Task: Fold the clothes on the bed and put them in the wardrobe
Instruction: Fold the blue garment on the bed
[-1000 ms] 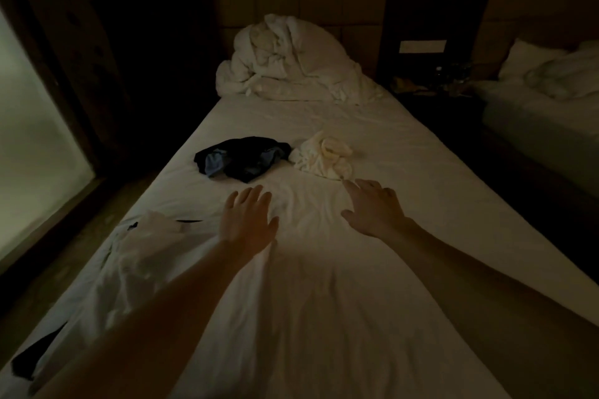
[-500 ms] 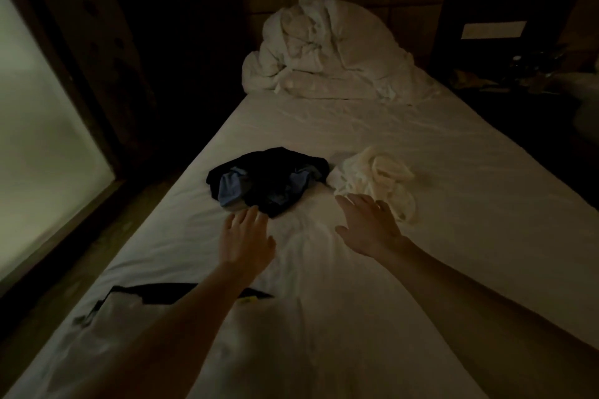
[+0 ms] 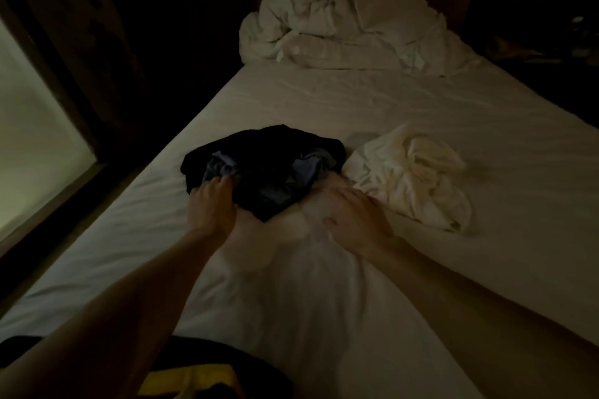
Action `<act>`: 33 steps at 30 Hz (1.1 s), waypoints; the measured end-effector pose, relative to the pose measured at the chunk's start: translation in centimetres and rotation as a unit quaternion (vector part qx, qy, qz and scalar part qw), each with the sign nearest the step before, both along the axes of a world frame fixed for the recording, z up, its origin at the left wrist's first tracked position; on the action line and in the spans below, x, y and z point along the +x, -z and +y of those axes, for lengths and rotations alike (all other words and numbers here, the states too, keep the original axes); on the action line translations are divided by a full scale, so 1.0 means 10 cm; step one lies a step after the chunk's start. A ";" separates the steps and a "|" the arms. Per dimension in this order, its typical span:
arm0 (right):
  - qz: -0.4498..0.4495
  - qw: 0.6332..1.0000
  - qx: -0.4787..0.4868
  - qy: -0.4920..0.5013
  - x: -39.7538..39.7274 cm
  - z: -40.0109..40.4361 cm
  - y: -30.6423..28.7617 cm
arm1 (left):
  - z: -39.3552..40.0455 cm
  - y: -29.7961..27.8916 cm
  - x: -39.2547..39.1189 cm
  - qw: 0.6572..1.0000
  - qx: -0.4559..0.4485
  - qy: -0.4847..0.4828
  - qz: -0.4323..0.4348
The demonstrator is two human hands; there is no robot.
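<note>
Left hand (image 3: 212,204) touched the dark garment (image 3: 269,168) on the bed (image 3: 389,107); right hand (image 3: 356,220) lay flat beside the white garment (image 3: 411,178).

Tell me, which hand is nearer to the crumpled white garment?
Right. The right hand lies just beside the white garment, at its near-left edge; the left hand is farther away, touching the dark garment.

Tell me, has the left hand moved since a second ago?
Yes. The left hand has gone forward along the bed; its fingertips now touch the dark garment.

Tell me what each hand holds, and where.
Left hand touches the dark garment at its near-left edge; grip unclear. Right hand holds nothing.
</note>
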State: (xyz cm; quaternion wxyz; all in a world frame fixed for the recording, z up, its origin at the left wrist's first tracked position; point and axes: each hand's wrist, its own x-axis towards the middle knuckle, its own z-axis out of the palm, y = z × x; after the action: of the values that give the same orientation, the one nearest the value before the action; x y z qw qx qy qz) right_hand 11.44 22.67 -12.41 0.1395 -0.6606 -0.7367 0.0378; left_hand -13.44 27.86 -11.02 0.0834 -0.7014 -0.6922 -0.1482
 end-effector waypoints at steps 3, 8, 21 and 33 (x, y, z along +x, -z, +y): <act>-0.007 1.000 0.012 0.006 0.03 -0.16 -0.05 | -0.13 -0.07 0.09 0.997 -0.005 0.031 -0.074; 0.007 1.000 -0.011 -0.001 0.00 -0.72 -0.44 | -0.90 -0.28 0.49 0.966 -0.064 0.176 -0.179; 0.013 0.987 -0.130 -0.094 0.63 -3.40 -1.15 | -3.85 -1.01 1.38 0.873 -0.149 0.425 -0.187; 0.066 0.918 -0.392 -0.002 1.16 -5.07 -0.97 | -4.38 -0.52 1.17 0.949 -0.169 0.101 -0.247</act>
State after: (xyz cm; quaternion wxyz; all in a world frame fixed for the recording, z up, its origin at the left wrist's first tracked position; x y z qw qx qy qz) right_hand 23.04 -27.99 -2.71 -0.0828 -0.6571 -0.6532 0.3671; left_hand -1.77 -15.98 -5.77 -0.2251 -0.7131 -0.6316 -0.2049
